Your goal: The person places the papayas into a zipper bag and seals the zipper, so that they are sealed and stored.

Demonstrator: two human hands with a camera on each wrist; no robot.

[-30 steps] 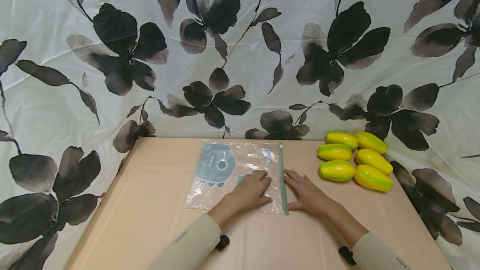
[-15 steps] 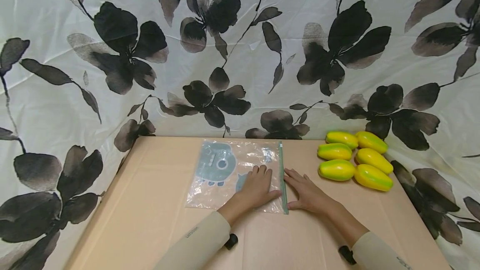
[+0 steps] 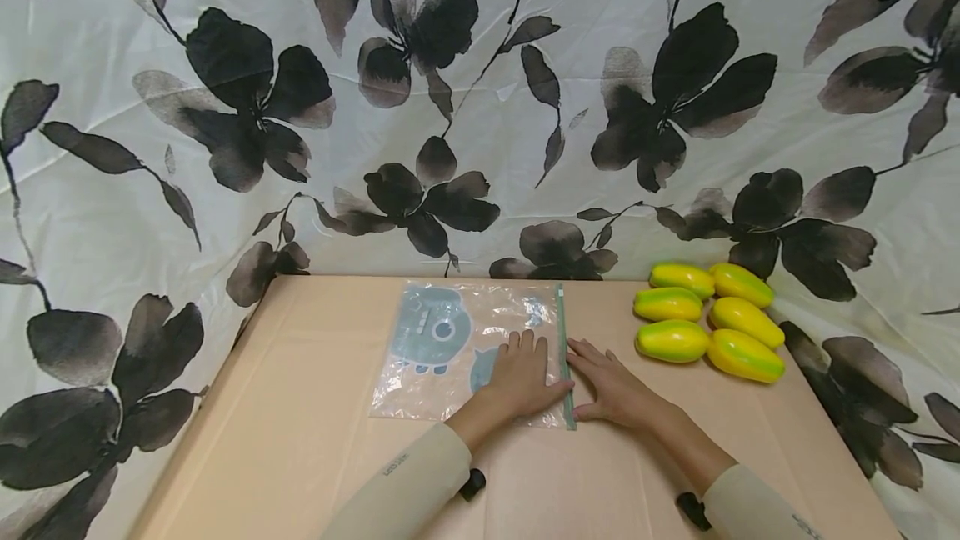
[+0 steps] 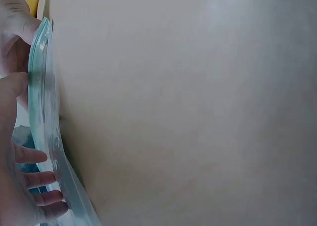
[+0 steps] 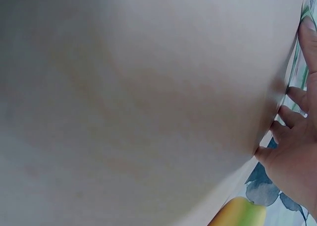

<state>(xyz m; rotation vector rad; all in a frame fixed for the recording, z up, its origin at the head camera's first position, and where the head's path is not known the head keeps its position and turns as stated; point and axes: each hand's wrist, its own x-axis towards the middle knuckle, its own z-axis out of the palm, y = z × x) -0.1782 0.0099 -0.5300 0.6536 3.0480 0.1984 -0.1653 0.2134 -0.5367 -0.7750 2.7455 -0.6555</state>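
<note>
Both hands are down flat on the table, and between them lies a clear zip bag with a blue cartoon print, sitting in the middle of the table toward the far edge. The left hand rests palm-down on the bag's right portion, fingers straight and held close together, pointing away from the person, thumb out to the right and touching the green zip strip that runs near-to-far along the bag's right edge. The right hand lies just right of that strip, palm-down on the bare table, fingers extended and slightly spread, angled toward the strip with the thumb at its near end. Neither hand pinches anything. The left wrist view shows the bag's edge lifted a little beside the hand. Off to the right, at the far right corner, six yellow-green mango-like fruits sit in a tight cluster, well apart from the hands. A white curtain with dark flowers hangs behind.
</note>
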